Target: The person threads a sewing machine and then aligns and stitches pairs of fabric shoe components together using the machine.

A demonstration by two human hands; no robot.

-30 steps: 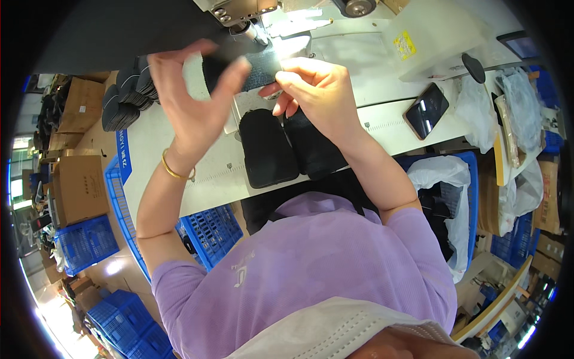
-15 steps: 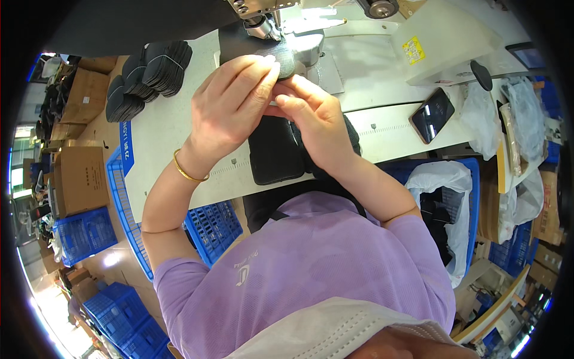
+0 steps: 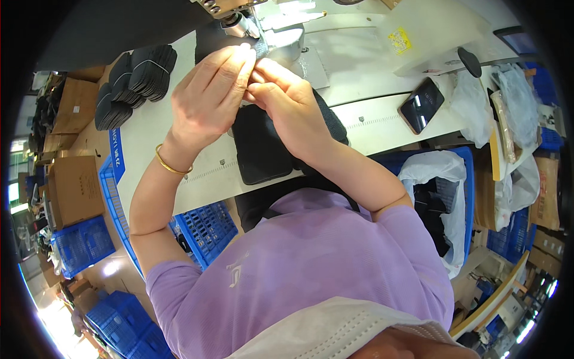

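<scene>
the white work table (image 3: 382, 119) spans the upper half of the frame and carries everything within arm's reach of the seated person, whose lilac shirt fills the lower centre. the sewing machine head (image 3: 239, 15) sits at the top centre, its metal foot lit from above, so the stitching point lies directly ahead of the hands.

blue plastic crates (image 3: 203, 230) stand under the table edge at lower left, and a white bag-lined bin (image 3: 442, 197) holding dark pieces stands at right, apparently positioned as stores on either side of the seat. brown cardboard boxes (image 3: 75, 185) occupy the left margin.

a stack of black fabric pieces (image 3: 134, 78) lies at upper left of the table, fanned, a likely supply within left-arm reach. two flat black pads (image 3: 260, 149) lie in the centre just below the hands, partly covered by the right forearm.

the left hand (image 3: 206, 99) and right hand (image 3: 287, 99) meet directly under the machine foot. the fingers of both hands are curled and pinched together on a small black workpiece (image 3: 263, 48) at the needle area, each hand steadying one side; the piece is mostly hidden by the fingers.

a dark smartphone (image 3: 421, 105) lies screen-up at right centre, clear of the sewing zone. a gold bangle (image 3: 173, 164) circles the left wrist.
</scene>
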